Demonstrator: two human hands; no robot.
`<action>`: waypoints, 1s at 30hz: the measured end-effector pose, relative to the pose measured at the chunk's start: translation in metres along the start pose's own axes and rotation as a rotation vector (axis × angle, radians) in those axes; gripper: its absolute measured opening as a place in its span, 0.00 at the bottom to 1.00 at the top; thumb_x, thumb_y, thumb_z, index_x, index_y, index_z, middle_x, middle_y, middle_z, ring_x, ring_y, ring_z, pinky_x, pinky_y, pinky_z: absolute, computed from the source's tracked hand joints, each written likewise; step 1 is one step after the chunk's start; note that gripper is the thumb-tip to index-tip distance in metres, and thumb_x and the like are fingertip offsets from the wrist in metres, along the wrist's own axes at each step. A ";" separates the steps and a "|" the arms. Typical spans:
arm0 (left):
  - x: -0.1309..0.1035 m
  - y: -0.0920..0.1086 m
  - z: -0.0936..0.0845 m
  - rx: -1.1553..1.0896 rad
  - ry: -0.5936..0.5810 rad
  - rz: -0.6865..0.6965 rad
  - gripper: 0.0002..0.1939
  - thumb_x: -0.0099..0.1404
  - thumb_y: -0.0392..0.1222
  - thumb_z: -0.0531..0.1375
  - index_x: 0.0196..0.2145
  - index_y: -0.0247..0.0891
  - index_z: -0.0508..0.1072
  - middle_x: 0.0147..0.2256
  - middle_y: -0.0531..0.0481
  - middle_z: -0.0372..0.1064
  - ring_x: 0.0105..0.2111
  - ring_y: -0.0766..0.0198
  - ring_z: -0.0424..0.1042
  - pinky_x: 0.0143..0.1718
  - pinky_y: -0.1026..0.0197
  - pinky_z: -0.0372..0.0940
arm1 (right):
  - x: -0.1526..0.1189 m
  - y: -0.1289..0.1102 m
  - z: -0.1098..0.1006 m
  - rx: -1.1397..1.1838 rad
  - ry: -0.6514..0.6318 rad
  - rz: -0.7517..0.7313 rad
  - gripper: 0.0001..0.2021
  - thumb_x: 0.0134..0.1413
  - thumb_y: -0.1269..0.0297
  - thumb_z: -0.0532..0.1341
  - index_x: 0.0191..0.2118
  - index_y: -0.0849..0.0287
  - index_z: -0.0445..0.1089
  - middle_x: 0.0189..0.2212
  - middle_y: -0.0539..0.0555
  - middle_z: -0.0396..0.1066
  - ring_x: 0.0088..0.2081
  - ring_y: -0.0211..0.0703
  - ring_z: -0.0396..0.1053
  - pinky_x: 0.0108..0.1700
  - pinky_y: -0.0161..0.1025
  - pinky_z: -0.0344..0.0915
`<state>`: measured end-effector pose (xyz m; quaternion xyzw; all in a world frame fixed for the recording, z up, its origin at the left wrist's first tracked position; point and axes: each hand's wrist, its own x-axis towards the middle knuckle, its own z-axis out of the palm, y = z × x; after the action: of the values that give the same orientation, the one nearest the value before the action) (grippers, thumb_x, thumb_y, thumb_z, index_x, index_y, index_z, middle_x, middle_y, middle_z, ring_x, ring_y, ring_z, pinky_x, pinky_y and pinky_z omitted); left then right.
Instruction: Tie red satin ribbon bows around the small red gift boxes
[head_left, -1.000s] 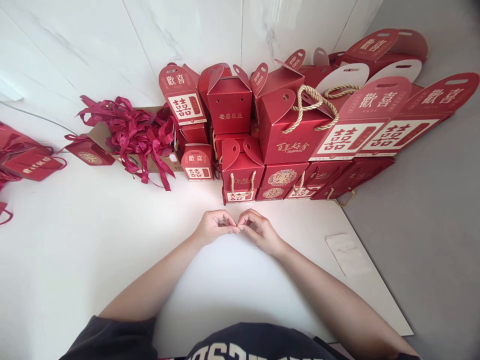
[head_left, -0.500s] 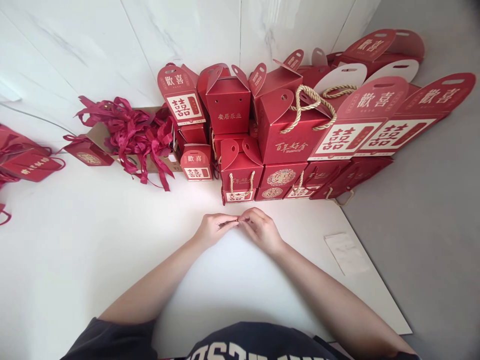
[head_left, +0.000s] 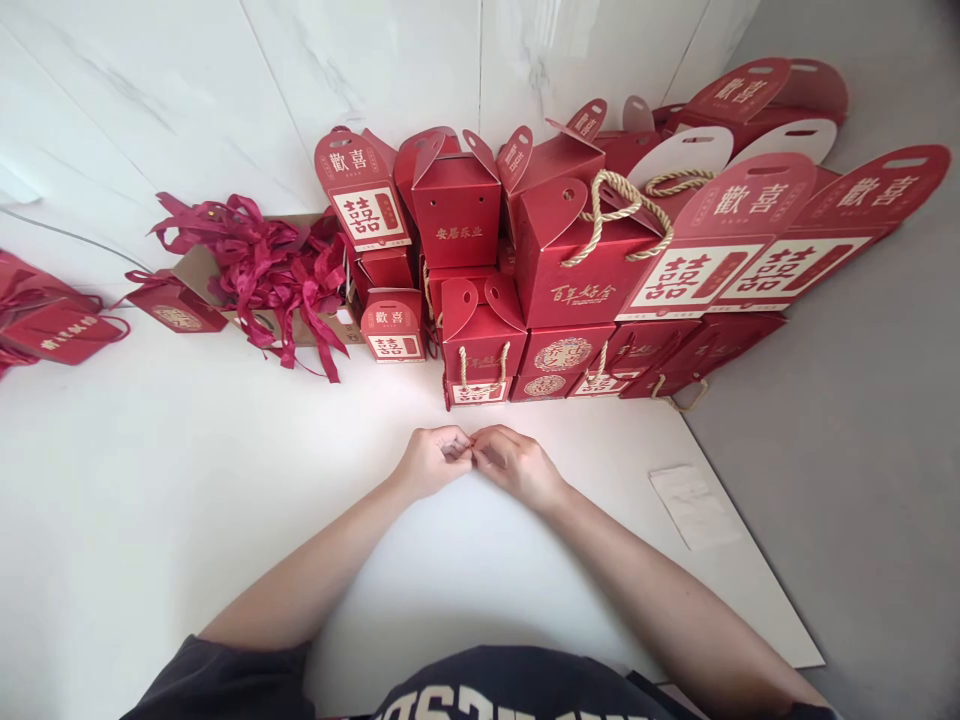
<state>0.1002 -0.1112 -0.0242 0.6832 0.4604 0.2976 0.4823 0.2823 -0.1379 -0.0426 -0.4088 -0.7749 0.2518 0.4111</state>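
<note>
My left hand [head_left: 435,461] and my right hand [head_left: 519,464] meet fingertip to fingertip over the white table [head_left: 225,470]. The fingers of each are pinched together. Between the tips shows a tiny reddish spot, too small to make out. Just beyond them stands a small red box with rope handles [head_left: 484,325], on top of another box. My hands touch none of the boxes.
Stacked red gift boxes [head_left: 585,270] line the back. Behind on the left, a cardboard box [head_left: 296,328] overflows with dark pink ribbons [head_left: 262,255]. More red boxes [head_left: 64,325] lie far left. A pale sheet [head_left: 694,507] rests near the table's right edge.
The fingers of both hands have shifted slightly at the pinch, and my right fingers are curled a little lower. At the far left, a ribbon loop has gone from view.
</note>
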 end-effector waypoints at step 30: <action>-0.022 0.087 -0.022 -0.261 -0.183 0.108 0.11 0.64 0.40 0.62 0.43 0.33 0.76 0.37 0.43 0.78 0.35 0.56 0.79 0.38 0.57 0.76 | 0.026 -0.081 -0.074 0.163 0.079 -0.061 0.05 0.62 0.71 0.58 0.41 0.55 0.69 0.39 0.55 0.73 0.43 0.44 0.72 0.46 0.43 0.70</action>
<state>0.1022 -0.1325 0.0658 0.6628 0.3345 0.3170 0.5902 0.3016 -0.1554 0.0674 -0.3598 -0.7470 0.2853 0.4808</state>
